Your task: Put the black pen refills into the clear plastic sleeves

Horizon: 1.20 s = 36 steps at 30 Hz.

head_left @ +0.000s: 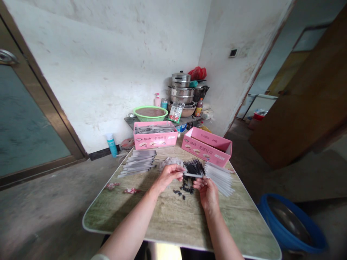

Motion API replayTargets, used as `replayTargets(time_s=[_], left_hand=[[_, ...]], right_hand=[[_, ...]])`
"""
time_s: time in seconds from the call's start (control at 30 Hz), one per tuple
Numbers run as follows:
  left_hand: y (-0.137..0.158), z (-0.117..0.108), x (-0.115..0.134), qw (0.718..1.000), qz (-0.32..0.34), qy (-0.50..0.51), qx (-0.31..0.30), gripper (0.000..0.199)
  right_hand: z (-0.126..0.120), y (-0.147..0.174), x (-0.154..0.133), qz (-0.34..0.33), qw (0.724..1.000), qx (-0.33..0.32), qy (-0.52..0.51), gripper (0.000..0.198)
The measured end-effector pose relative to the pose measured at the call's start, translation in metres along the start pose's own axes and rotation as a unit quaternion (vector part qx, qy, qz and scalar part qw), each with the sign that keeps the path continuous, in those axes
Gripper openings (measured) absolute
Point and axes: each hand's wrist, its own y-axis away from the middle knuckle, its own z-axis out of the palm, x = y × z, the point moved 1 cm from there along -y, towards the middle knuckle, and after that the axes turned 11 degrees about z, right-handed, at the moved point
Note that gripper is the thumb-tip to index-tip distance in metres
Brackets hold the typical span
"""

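Left hand (171, 174) had fingertips pinched nearly closed on one end of a thin pale tube (193, 175). Right hand (207, 186) had curled fingers at the other end; couldn't tell if they gripped. Tube was roughly level over the table (173, 218), near small black caps (187, 188), black sticks (194, 167) and a fan of clear tubes (219, 178). Pink boxes (155, 141) stood behind. Likely risk: a weak right-hand hold could have dropped the tube, scattering caps.

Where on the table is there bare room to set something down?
Bare tabletop lies between the forearms, short of the black pieces, and right of the right forearm, short of the pale tubes. Crowded: around both hands, up to the pink boxes.
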Motion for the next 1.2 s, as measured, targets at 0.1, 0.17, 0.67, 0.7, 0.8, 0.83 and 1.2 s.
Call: replayTargets(time_s=[0.1,0.17,0.67,0.7,0.8,0.83,1.2], left_hand=[[0.0,-0.002,-0.002,1.0,0.008,-0.003,-0.001,0.028],[0.0,-0.003,-0.004,1.0,0.008,-0.009,-0.005,0.026],[-0.001,-0.003,-0.009,1.0,-0.006,-0.027,0.003,0.03],[-0.001,-0.003,-0.009,1.0,-0.007,-0.025,0.005,0.03],[-0.001,-0.003,-0.011,1.0,-0.002,-0.027,0.012,0.028],[-0.001,-0.004,-0.012,0.999,0.004,-0.031,0.016,0.027],[-0.004,-0.008,-0.014,0.991,0.062,-0.115,0.037,0.03]], right_hand=[[0.001,0.0,0.0,-0.003,1.0,0.002,0.004,0.02],[0.001,0.0,0.0,-0.004,1.0,0.003,0.007,0.02],[0.004,0.003,-0.001,-0.011,1.0,0.007,0.014,0.022],[0.004,0.003,-0.001,-0.01,1.0,0.008,0.014,0.022],[0.005,0.003,-0.001,-0.011,1.0,0.013,0.021,0.023],[0.005,0.003,-0.001,-0.012,1.0,0.014,0.023,0.023],[0.003,0.003,0.001,-0.02,0.999,0.015,0.034,0.022]])
